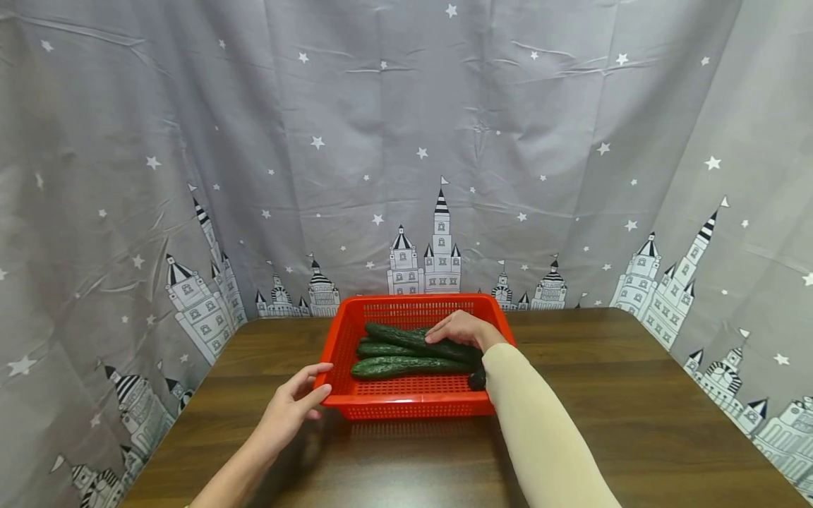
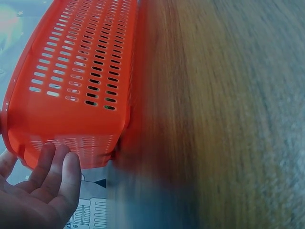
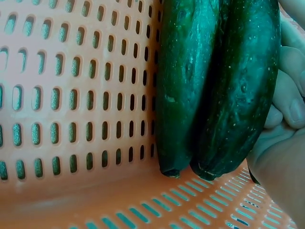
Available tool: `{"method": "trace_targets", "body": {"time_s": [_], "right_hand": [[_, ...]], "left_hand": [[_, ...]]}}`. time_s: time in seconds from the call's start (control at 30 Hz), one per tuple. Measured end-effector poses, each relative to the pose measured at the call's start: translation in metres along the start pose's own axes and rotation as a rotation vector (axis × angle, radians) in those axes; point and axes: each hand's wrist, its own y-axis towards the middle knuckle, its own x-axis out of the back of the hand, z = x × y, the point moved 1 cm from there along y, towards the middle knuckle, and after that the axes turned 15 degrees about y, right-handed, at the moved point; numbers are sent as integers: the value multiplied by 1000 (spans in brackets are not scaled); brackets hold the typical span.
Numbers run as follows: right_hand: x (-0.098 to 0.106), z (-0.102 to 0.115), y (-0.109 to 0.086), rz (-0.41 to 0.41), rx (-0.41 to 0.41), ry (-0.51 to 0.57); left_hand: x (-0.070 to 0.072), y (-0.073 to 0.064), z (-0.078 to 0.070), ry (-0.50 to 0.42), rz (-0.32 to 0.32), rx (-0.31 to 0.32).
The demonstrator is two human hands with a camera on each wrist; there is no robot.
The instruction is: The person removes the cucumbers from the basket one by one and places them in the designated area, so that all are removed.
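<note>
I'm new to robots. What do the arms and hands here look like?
They're a person's, not a machine's. The left hand and right hand are bare: no gloves or rings show. The right arm wears a plain, pale cream sleeve, long and smooth, ending near the wrist. The visible left forearm is uncovered. I see no cables or markings.

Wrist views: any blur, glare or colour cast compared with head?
Left wrist: table grain is smeared into soft streaks, basket holes still readable; right wrist: strong teal cast on the cucumbers, basket washed out to pale orange; head: basket plainly red, table shows a pale sheen at the near edge of the frame.
</note>
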Motion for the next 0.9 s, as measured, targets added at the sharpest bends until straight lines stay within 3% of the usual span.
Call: {"method": "trace_targets", "body": {"time_s": [0.33, 0.9], "right_hand": [[1, 0, 1, 2, 13, -84], [-1, 1, -2, 6, -8, -100]], "left_hand": [[0, 1, -1, -4, -7, 3], [-1, 1, 2, -9, 0, 2]]}}
